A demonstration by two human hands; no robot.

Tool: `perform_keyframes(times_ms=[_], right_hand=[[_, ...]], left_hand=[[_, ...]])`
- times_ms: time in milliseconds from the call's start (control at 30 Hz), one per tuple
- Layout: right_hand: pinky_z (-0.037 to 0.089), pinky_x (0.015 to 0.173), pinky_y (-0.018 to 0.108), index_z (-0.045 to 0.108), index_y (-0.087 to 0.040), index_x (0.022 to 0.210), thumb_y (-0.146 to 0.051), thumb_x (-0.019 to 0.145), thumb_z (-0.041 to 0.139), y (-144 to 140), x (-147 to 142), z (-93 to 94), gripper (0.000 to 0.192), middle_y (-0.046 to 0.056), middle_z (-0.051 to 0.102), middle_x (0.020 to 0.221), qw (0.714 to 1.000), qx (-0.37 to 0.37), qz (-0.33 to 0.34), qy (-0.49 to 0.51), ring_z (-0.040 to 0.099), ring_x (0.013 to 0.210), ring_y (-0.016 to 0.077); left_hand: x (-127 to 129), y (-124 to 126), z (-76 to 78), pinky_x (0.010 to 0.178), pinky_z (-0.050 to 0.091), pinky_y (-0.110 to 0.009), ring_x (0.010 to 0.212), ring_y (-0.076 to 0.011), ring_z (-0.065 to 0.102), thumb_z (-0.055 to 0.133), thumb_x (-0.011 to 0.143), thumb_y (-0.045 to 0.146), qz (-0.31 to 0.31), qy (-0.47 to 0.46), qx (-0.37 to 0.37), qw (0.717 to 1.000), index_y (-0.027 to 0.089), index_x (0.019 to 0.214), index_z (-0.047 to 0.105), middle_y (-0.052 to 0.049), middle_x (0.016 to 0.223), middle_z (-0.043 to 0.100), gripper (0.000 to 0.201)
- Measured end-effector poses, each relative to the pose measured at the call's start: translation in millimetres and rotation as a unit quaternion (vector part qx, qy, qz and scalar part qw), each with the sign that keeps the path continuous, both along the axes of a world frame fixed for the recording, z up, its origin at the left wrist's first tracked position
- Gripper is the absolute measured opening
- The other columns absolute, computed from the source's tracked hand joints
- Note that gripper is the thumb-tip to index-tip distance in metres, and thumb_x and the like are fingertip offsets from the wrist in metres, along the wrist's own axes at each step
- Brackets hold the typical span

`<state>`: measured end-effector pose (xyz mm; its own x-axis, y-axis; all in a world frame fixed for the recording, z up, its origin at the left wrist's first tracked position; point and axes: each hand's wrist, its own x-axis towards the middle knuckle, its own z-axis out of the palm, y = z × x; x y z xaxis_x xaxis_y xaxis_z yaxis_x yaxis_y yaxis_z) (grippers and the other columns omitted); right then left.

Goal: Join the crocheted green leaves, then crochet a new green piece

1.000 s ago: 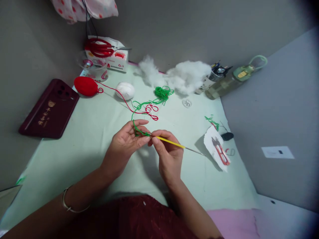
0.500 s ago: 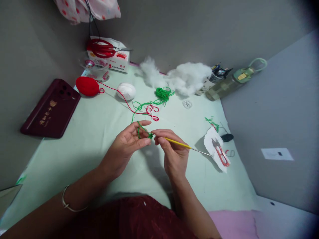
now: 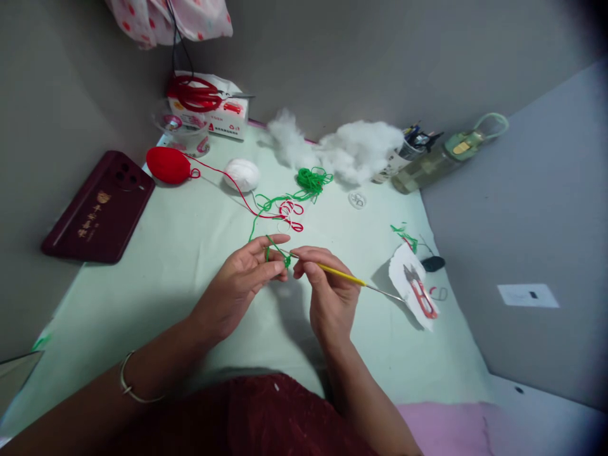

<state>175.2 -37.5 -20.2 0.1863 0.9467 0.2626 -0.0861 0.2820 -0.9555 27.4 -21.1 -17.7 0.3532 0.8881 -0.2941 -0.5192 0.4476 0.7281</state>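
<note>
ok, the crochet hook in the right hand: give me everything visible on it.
The crochet hook is a thin straight tool with a yellow handle section and bare grey metal, as it looks, at its outer end, which points right toward the paper with the red snips. It lies nearly level, slightly tilted, above the pale green table. The right hand pinches it near the working end, fingers closed on it. Its tip sits in the green yarn held by the left hand; the hook end itself is too small to make out.

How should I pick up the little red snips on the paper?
Grip the snips at the wide red handle end, coming from above. They lie flat on the paper with the pointed blades toward the far side, so the near handle seems safest.
</note>
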Motion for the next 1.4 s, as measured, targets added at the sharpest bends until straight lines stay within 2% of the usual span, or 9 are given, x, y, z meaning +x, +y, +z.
perform_keyframes(times_ms=[167,300,467,667,833,900,1100,1333,1400], right_hand=[[0.058,0.065,0.028,0.078,-0.025,0.094,-0.031,0.092,0.071,4,0,-2.3,0.009,0.002,0.078,0.091,0.990,-0.075,0.052,0.110,0.065,0.066,0.0119],[0.057,0.061,0.027,0.073,-0.022,0.093,-0.037,0.097,0.065,5,4,1.6,0.017,0.003,0.075,0.088,0.990,-0.069,0.078,0.100,0.065,0.063,0.0114],[0.059,0.069,0.031,0.071,-0.022,0.101,-0.020,0.103,0.053,-4,10,8.4,0.019,0.004,0.073,0.094,0.991,0.058,0.034,-0.118,0.069,0.074,0.0137],[0.062,0.080,0.032,0.073,-0.027,0.122,-0.010,0.094,0.065,-14,10,2.9,0.033,0.007,0.071,0.112,0.874,0.228,-0.035,-0.427,0.070,0.099,0.0191],[0.059,0.068,0.033,0.076,-0.027,0.106,-0.019,0.100,0.058,-7,10,5.6,0.021,0.003,0.070,0.092,0.978,0.107,-0.011,-0.180,0.068,0.078,0.0162],[0.056,0.061,0.031,0.077,-0.026,0.099,-0.021,0.101,0.058,-3,10,6.7,0.020,0.002,0.069,0.087,0.996,0.060,0.017,-0.068,0.064,0.068,0.0138],[0.058,0.065,0.032,0.078,-0.024,0.097,-0.022,0.099,0.063,-2,4,6.9,0.016,0.004,0.075,0.094,0.997,0.010,0.019,-0.074,0.067,0.072,0.0147],[0.061,0.078,0.035,0.075,-0.031,0.120,-0.011,0.095,0.065,-11,6,-3.0,0.034,0.007,0.074,0.114,0.932,0.158,-0.029,-0.324,0.071,0.097,0.0192],[0.061,0.076,0.036,0.076,-0.030,0.114,-0.015,0.097,0.063,-9,8,-1.6,0.027,0.006,0.074,0.104,0.952,0.128,-0.035,-0.277,0.071,0.091,0.0190]], left_hand=[[-2,0,0.6,0.090,0.047,-0.031,0.085,-0.0151,0.064,0.071,0.090,0.021,-0.016,-0.002,-0.006,1.000,0.019,0.126,0.065,0.000,0.086,0.067,0.036],[-5,1,1.7,0.088,0.046,-0.028,0.085,-0.0140,0.063,0.071,0.090,0.022,-0.021,-0.003,-0.012,1.000,0.019,0.126,0.065,0.000,0.088,0.068,0.037],[-5,1,2.6,0.083,0.046,-0.026,0.079,-0.0122,0.061,0.074,0.087,0.019,0.001,0.030,0.013,0.999,0.019,0.126,0.067,0.002,0.084,0.065,0.039],[-2,-2,1.9,0.080,0.048,-0.025,0.081,-0.0125,0.060,0.080,0.082,0.023,-0.016,-0.041,-0.051,0.998,0.018,0.124,0.069,-0.001,0.091,0.067,0.044],[-3,1,0.5,0.078,0.049,-0.024,0.079,-0.0108,0.058,0.081,0.081,0.022,-0.033,-0.074,-0.088,0.993,0.015,0.117,0.075,-0.003,0.096,0.067,0.037],[-3,1,0.6,0.078,0.049,-0.024,0.076,-0.0102,0.057,0.079,0.083,0.021,-0.026,-0.064,-0.071,0.995,0.017,0.118,0.075,-0.001,0.090,0.066,0.036],[0,-3,1.2,0.082,0.047,-0.024,0.080,-0.0109,0.060,0.076,0.086,0.019,-0.021,-0.014,-0.015,1.000,0.020,0.121,0.072,0.000,0.091,0.069,0.036],[3,-3,1.8,0.087,0.048,-0.027,0.089,-0.0147,0.061,0.081,0.081,0.023,-0.013,-0.042,-0.060,0.997,0.020,0.120,0.074,-0.003,0.099,0.070,0.039],[3,-1,1.2,0.084,0.049,-0.026,0.086,-0.0140,0.059,0.080,0.081,0.023,-0.012,-0.058,-0.082,0.995,0.019,0.112,0.078,-0.004,0.103,0.068,0.031]])
